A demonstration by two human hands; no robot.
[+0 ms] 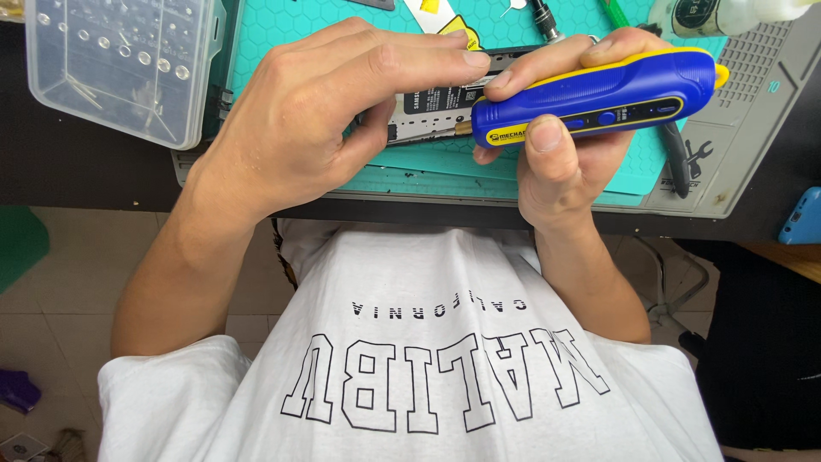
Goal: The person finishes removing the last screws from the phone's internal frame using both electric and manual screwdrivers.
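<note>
Blue-and-yellow plastic electric screwdriver (599, 98) lies clamped in the right hand (556, 145) above the teal mat (342, 34), left hand (342, 111) fingers pressed together on the opened phone (436, 107).

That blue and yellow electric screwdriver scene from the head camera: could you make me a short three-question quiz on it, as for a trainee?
1. True or false: the right hand grips the blue and yellow electric screwdriver.
2. What does the left hand rest over? A) the clear plastic parts box B) the opened phone C) the white bottle
3. What colour is the work mat under the phone?

Key: 1 true; 2 B; 3 teal green.
</note>
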